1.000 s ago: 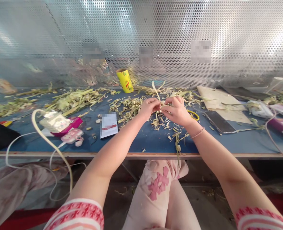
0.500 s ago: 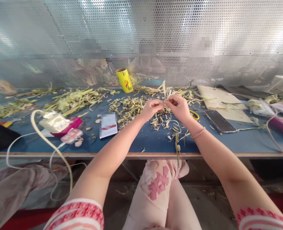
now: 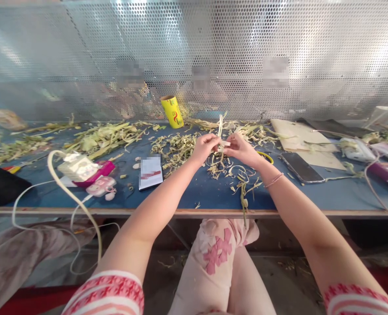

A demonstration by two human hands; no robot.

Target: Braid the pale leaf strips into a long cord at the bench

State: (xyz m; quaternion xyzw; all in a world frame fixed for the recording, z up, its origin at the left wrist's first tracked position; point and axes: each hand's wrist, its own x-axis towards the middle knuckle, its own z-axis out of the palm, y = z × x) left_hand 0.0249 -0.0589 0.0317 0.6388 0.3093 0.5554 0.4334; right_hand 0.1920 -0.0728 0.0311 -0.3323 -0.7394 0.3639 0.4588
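Note:
My left hand [image 3: 206, 148] is closed, its thumb and fingertips pinching a pale plant strip [image 3: 220, 124] that stands up above them. Just to its right, my right hand [image 3: 241, 150] also pinches this plant material, and a short whitish piece spans the gap between the fingertips. Exactly how the strip is folded or split there is too small to tell. Below and around both hands lies a heap of dry, curled greenish plant scraps [image 3: 177, 146]. Part of a yellow ring [image 3: 266, 157] shows beside my right wrist.
A yellow cardboard tube [image 3: 172, 112] stands tilted near the perforated metal panel [image 3: 233, 39]. Longer stalks [image 3: 105, 138] lie to the left. A phone [image 3: 302, 167] and brown paper [image 3: 295, 133] are at right; a small boxed card [image 3: 150, 172] and a cabled charger [image 3: 79, 166] sit at left.
My hands have drawn slightly apart and lower, and the whitish piece between the fingertips now shows. The upright strip has shifted a little to the left.

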